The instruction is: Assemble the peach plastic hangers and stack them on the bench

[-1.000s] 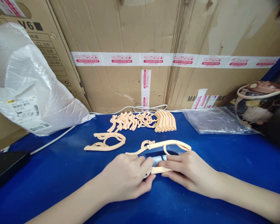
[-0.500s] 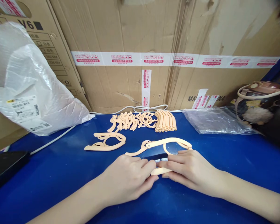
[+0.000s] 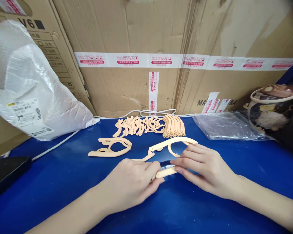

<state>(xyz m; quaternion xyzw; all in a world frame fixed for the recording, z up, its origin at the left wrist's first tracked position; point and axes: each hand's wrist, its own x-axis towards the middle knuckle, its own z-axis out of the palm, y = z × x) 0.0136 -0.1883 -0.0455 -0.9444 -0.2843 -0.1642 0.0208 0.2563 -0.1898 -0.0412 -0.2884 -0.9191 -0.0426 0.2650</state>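
Observation:
Both hands hold a beige plastic folding hanger (image 3: 173,142) just above the blue table. My left hand (image 3: 136,182) is closed on the near arm's left end, thumb and index finger pinching it; the joint there is mostly hidden. My right hand (image 3: 205,165) grips the hanger's right side, thumb on the near arm and fingers by the ring and far arm. The far arm's left end carries a curved end piece that reaches toward my left hand. Left of the hands lies another folding hanger (image 3: 112,155), folded, with a ring between its arms.
Behind the hands lie loose curved pieces (image 3: 134,126) and a row of hanger arms (image 3: 174,126). A white plastic bag (image 3: 39,81) stands left, a black device (image 3: 9,175) below it. Clear plastic bag (image 3: 224,126) and a bottle (image 3: 270,104) sit right. Cardboard boxes (image 3: 126,91) wall the back.
My right hand has shifted slightly up and right, showing more of the near arm. The hanger's far arm has tilted and moved a little left and up.

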